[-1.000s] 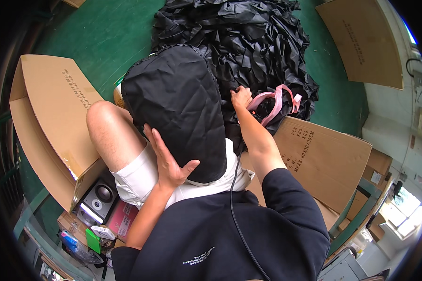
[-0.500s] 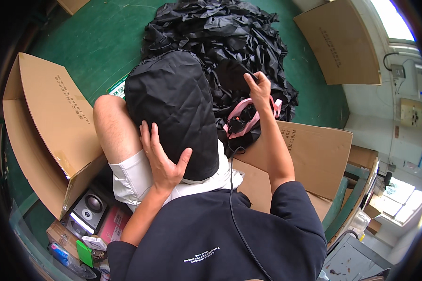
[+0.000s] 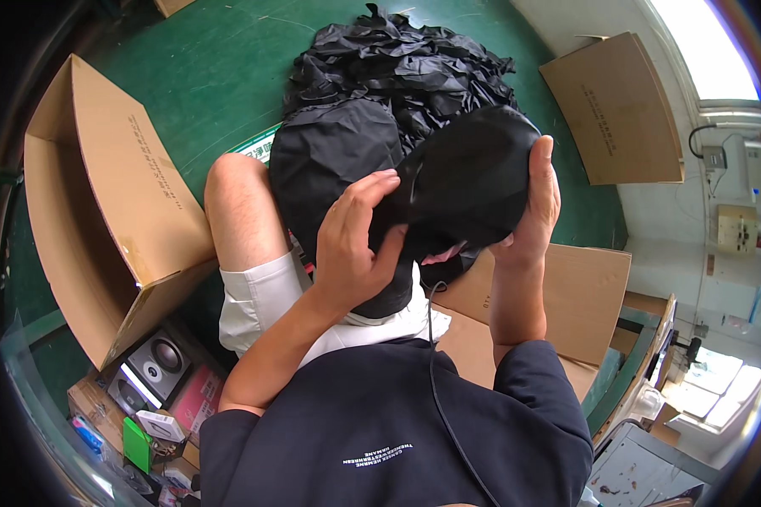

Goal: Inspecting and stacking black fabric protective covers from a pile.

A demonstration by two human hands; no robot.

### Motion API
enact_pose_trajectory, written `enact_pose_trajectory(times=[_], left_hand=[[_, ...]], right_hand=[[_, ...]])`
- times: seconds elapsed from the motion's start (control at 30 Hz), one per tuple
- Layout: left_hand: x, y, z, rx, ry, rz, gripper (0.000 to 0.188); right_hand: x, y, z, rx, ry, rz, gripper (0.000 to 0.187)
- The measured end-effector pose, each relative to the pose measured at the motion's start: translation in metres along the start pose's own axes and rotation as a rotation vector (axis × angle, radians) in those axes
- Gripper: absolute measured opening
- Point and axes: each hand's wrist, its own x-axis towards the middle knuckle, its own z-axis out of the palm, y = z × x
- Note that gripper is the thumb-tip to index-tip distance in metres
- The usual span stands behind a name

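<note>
Both my hands hold up a black fabric cover (image 3: 469,173) with a rounded, smooth outer face, above my lap. My left hand (image 3: 355,237) grips its left edge, thumb and fingers apart along the cloth. At its right edge is my right hand (image 3: 539,203), thumb upward on the outside; the other fingers are mostly hidden behind the cloth. A larger stack of black fabric covers (image 3: 334,156) lies across my lap and legs, below and to the left of the held one. Under the held cover a bit of pink strap (image 3: 444,255) shows.
Beyond my lap a heap of crumpled black fabric (image 3: 380,63) spreads over the green floor (image 3: 228,68). An open cardboard box (image 3: 127,177) stands at left, another carton (image 3: 583,296) at right. A cardboard sheet (image 3: 621,118) leans against the far-right wall. A speaker (image 3: 162,359) sits at lower left.
My right hand has brought a black cover up from the heap toward me. My left hand has left the stack on my lap and taken hold of that cover's left edge.
</note>
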Motion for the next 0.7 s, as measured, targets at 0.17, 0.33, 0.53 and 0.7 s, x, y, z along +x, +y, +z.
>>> enact_pose_trajectory(times=[0.17,0.33,0.53,0.7], left_hand=[[0.004,0.004,-0.015,-0.166,0.003,-0.160,0.041],[-0.005,-0.007,-0.014,-0.117,0.035,-0.072,0.020],[-0.002,0.014,-0.020,-0.149,0.182,-0.399,0.019],[-0.005,0.008,-0.017,-0.222,0.218,-0.330,0.024]], right_hand=[[-0.001,0.010,0.012,0.098,0.054,0.196,0.053],[-0.012,0.019,0.013,0.328,-0.150,0.374,0.053],[-0.016,0.050,0.002,-0.397,-0.412,0.180,0.100],[-0.046,0.070,0.020,-0.476,-0.147,0.298,0.027]])
